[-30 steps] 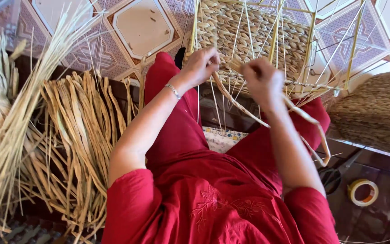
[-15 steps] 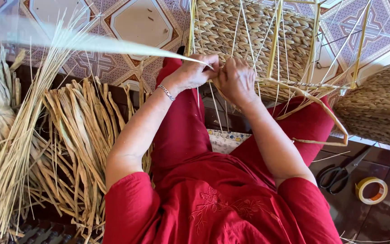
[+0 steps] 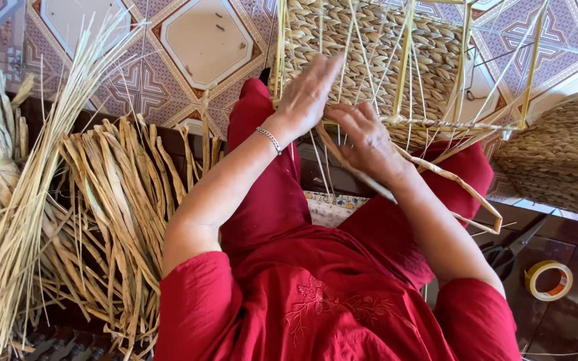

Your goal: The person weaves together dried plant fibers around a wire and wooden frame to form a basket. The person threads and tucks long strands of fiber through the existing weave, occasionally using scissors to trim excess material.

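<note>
Woven basket (image 3: 369, 47), left hand (image 3: 309, 93) fingers flat open on it, right hand (image 3: 366, 137) fingers pinching straw strand (image 3: 449, 177)

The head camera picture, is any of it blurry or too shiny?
Head view: even, soft light, no harsh glare on the tiled floor; the left hand looks slightly smeared, the right hand a bit sharper; the woven basket and tape roll are clear; edges bend slightly, like a wide lens.
</note>
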